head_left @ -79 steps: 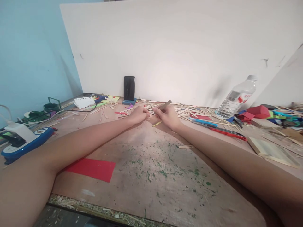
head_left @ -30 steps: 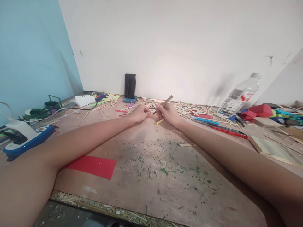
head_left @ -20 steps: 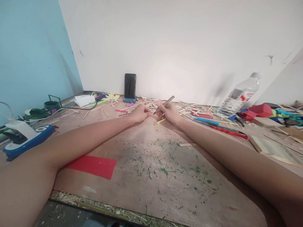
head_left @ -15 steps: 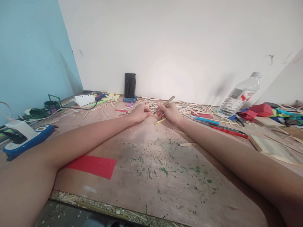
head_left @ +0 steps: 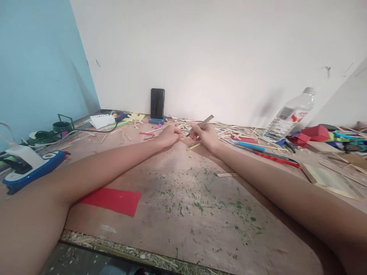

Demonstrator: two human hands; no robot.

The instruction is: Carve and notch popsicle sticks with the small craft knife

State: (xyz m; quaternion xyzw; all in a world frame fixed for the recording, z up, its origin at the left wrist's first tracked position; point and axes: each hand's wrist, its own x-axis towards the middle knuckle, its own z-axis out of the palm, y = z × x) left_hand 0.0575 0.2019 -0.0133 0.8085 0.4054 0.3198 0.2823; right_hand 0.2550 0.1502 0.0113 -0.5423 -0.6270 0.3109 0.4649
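Observation:
Far out over the wooden board (head_left: 172, 202), my two hands work close together. My right hand (head_left: 208, 136) is closed like a writing grip around a slim grey tool (head_left: 207, 120) that looks like a craft knife. Its back end slants up to the right and its dark tip points down toward my left fingers. My left hand (head_left: 169, 136) has its fingers pinched just left of that tip; whatever is between them is too small to make out. Just below my right fingers lies a short yellow stick (head_left: 193, 147) with dark marks.
Wooden sticks (head_left: 229, 131) litter the back. A phone (head_left: 157, 104) stands on a blue holder by the wall. To the right are a tilted water bottle (head_left: 291, 114), red-handled tool (head_left: 279, 159) and wood block (head_left: 329, 179). Red paper (head_left: 114, 200) and a blue-white power strip (head_left: 37, 168) are left.
The grey tool's back end and my right hand have shifted very slightly. My left hand stays almost in the same place.

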